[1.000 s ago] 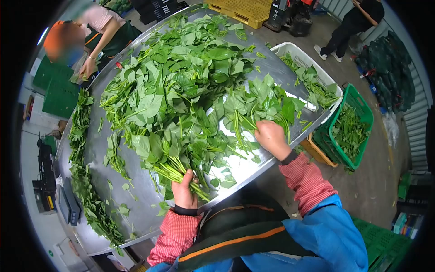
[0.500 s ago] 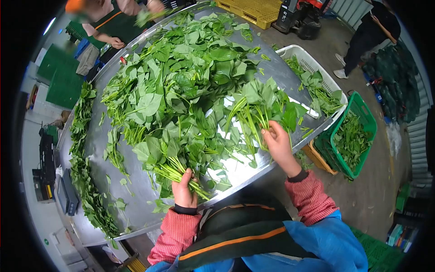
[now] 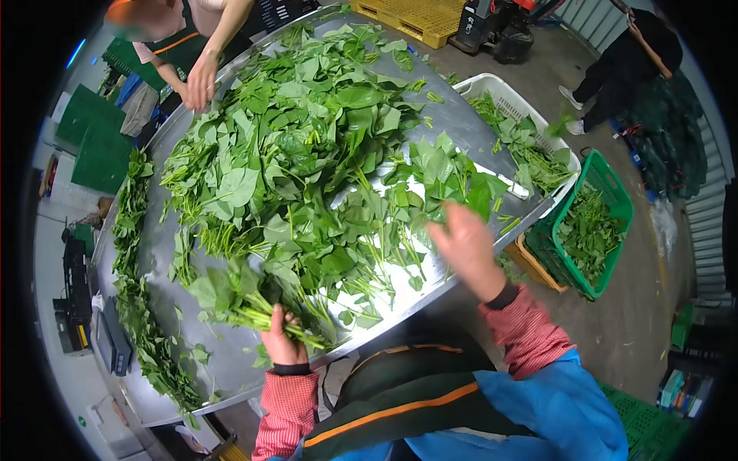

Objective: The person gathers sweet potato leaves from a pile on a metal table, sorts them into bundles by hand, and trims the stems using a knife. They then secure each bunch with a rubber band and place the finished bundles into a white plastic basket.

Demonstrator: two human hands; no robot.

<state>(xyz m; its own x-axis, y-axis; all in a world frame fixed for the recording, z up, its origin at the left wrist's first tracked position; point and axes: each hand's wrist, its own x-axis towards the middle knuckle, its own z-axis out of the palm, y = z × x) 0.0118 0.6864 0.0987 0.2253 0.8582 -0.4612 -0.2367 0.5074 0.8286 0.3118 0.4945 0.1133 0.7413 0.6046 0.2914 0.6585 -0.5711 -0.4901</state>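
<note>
My left hand point(image 3: 283, 338) is closed around a bunch of leafy greens point(image 3: 244, 296); its pale stems point right and its leaves left. This bunch is held over the near part of a metal table point(image 3: 231, 349). My right hand point(image 3: 469, 250) is smeared by motion at the table's right front edge, beside loose leafy stems point(image 3: 438, 173); its fingers are too blurred to read, and no stems show in it. A large heap of the same greens point(image 3: 300, 131) covers the middle of the table.
Along the left edge runs a row of greens point(image 3: 131, 284). At the right stand a white crate point(image 3: 565, 154) and a green crate point(image 3: 626, 207), both with greens. A co-worker's hand point(image 3: 202, 81) is at the far edge. A blurred green scrap point(image 3: 563, 127) appears above the white crate.
My left hand has moved left with its bunch. The stems my right hand held are gone from it. The co-worker's hands have come nearer the heap, and a scrap appears above the white crate.
</note>
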